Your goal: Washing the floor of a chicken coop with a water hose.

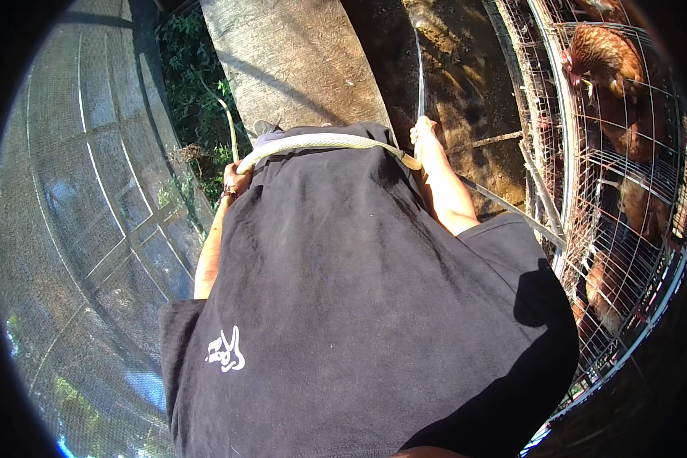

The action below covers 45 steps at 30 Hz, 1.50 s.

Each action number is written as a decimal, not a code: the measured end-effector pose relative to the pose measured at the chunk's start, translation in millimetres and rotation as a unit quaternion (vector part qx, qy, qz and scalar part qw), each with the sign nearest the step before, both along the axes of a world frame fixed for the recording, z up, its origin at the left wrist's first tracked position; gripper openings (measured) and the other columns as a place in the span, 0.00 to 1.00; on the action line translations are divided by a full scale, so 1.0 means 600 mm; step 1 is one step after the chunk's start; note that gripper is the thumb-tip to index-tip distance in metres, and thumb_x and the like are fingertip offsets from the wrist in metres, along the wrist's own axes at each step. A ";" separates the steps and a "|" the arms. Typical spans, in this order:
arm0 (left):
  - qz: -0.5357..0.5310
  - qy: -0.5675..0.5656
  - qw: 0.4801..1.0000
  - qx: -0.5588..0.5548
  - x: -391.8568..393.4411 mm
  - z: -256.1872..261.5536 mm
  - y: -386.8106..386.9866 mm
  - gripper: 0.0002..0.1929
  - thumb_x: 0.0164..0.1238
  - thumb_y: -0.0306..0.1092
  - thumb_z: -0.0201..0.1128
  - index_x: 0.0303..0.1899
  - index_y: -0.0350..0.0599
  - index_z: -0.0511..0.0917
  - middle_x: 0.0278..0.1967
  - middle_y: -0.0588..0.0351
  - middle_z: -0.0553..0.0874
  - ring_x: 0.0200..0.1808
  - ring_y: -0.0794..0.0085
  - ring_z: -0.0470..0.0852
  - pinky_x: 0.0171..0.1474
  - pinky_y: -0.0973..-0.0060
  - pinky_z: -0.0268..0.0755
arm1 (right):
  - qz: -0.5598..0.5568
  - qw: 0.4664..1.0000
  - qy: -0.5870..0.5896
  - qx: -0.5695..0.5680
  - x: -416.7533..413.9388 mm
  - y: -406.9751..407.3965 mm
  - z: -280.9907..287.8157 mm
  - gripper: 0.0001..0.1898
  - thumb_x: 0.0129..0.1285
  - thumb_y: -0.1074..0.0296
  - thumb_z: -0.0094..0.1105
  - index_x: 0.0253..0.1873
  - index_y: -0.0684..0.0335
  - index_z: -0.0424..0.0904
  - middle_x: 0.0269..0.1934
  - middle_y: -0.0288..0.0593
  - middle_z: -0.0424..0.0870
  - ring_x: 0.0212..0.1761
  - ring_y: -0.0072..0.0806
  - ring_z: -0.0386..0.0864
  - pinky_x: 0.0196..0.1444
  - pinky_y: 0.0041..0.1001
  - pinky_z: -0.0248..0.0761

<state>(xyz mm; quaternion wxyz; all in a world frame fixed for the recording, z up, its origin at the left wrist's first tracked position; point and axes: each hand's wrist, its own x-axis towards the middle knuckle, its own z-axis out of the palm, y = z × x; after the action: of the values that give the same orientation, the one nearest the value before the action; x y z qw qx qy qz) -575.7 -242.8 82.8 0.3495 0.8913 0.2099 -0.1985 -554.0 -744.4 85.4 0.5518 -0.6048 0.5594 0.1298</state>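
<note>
A pale braided hose (326, 140) runs across the front of my dark T-shirt (343, 275), from one hand to the other. My left hand (239, 178), with a bracelet at the wrist, grips the hose by my hip; more hose hangs beyond it toward the plants. At the hose's outlet end my right hand (425, 133) is closed, its fingers partly hiding the tip. From there a narrow jet of water (420, 74) shoots forward onto the wet, dark ground (464, 109), landing near a yellowish-brown patch (435, 28).
Wire cages (607, 189) with several brown hens (609, 60) line the right side. A concrete walkway (297, 57) lies ahead, with part of a shoe (261, 127) on it. Mesh netting (103, 200) and green plants (186, 68) border the left. Wooden sticks (509, 209) brace the cages low down.
</note>
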 end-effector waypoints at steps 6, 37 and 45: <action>0.015 0.007 0.999 0.035 -0.010 -0.024 0.015 0.21 0.43 0.45 0.68 0.38 0.40 0.79 0.35 0.47 0.82 0.39 0.61 0.80 0.43 0.71 0.71 | 0.001 1.000 0.006 0.003 0.047 0.004 -0.019 0.12 0.57 0.63 0.40 0.20 0.53 0.58 0.11 0.37 0.63 0.08 0.24 0.61 0.09 0.25 0.57; -0.020 -0.007 1.000 0.008 0.003 0.064 -0.018 0.14 0.48 0.41 0.63 0.31 0.39 0.80 0.24 0.50 0.82 0.27 0.67 0.81 0.32 0.72 0.71 | 0.001 0.998 -0.035 0.054 0.085 -0.066 -0.114 0.15 0.58 0.57 0.43 0.18 0.54 0.62 0.12 0.38 0.65 0.09 0.31 0.65 0.11 0.32 0.63; -0.018 -0.003 1.000 0.023 -0.003 0.031 -0.002 0.15 0.47 0.42 0.64 0.32 0.40 0.80 0.25 0.49 0.82 0.28 0.66 0.82 0.33 0.72 0.71 | 0.023 0.998 -0.052 0.029 0.088 -0.073 -0.078 0.14 0.60 0.54 0.40 0.23 0.54 0.61 0.14 0.40 0.63 0.09 0.35 0.64 0.13 0.36 0.65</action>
<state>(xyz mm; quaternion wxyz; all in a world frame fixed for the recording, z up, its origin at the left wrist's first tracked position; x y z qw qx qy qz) -577.3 -243.9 101.2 0.3257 0.9034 0.1973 -0.1971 -500.9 -788.0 38.7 0.5942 -0.6073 0.5119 0.1270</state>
